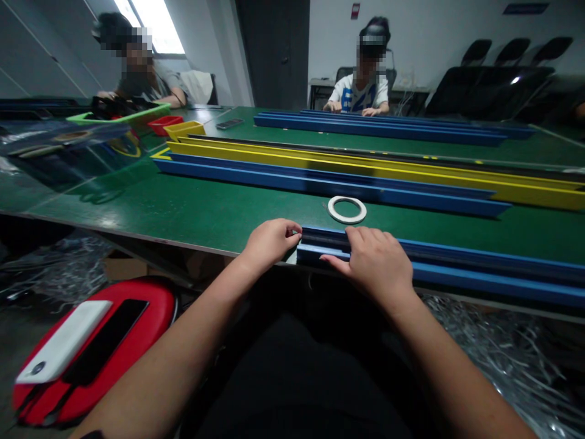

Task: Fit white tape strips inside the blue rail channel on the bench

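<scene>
A long blue channel-shaped profile [475, 268] with a dark inner groove lies along the table's near edge, running off to the right. My right hand [377, 259] is wrapped across it near its left end, fingers over the far side and thumb on the near wall. At that left end, my left hand [273, 239] has thumb and index finger pinched together against the tip of the profile. Whatever may be between those fingertips is too small to make out. Just beyond the profile lies a roll of white tape [347, 210], flat on the table.
Further back lie another blue profile [320, 184] and long yellow profiles [388, 166]. More blue profiles [375, 128] sit near a seated person [365, 91]. Another person [155, 82] sits behind a green tray [158, 110]. A red stool [155, 311] holds two devices at lower left.
</scene>
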Demonstrator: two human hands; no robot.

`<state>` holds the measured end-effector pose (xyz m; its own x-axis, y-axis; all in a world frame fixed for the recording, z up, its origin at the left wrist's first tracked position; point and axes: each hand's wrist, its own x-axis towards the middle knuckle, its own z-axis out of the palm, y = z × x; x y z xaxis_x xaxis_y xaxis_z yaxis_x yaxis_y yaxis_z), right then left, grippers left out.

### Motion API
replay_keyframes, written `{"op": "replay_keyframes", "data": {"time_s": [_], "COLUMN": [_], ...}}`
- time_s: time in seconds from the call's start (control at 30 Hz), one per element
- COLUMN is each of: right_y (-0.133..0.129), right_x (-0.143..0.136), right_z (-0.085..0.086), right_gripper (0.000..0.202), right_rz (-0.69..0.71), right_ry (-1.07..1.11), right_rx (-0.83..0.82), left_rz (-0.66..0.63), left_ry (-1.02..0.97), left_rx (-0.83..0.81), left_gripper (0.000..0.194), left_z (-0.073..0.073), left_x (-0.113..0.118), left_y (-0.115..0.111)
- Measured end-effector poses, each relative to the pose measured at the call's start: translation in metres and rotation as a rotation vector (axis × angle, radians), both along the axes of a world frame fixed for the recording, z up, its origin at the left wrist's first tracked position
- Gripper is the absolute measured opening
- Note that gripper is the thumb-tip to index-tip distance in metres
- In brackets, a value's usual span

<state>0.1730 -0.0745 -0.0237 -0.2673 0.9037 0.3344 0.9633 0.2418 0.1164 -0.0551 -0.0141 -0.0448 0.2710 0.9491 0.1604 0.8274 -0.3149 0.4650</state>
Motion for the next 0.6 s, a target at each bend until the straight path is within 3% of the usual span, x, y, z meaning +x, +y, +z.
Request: {"op": "replay_keyframes", "data": {"time_s": [0.23, 0.6], "right_y": [0.0003, -0.0004], "right_x": [0.0002, 0.0003], "right_z": [-0.0008, -0.0001], "right_gripper": [0.076, 0.076], "right_rz": [0.001, 0.0], "right_ry": [-0.004, 0.001], "right_rx": [0.007, 0.011], "left_rz": [-0.001, 0.044], "left_ry": [0.023, -0.042], "left_rx": [0.078, -0.014], "left_gripper": [0.025, 0.026], "left_z": [-0.0035, -0.0027], "left_x": [-0.0013, -0.001], "left_y": [-0.0022, -0.0004]}}
